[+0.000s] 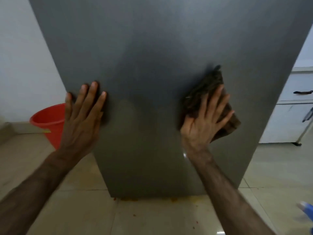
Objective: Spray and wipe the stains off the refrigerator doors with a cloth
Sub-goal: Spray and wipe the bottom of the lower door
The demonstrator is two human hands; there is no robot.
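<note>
- Head view: the right hand [205, 119], fingers spread flat, presses a brown cloth [205, 94] against the grey refrigerator door [152, 48]; the left hand [83, 112] braces open-palmed near the door's left edge.
- Wiping looks underway (no stains are plain on the door here), though orange spatter lies on the floor tiles [152, 216] below.
- The door is smooth with a dull sheen; the cloth is rumpled and coarse; a red plastic bucket [49, 119] stands left.

Dim, soft, wide-angle edge warping

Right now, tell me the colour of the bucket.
Red-orange; the bucket shows in the head view.
</note>
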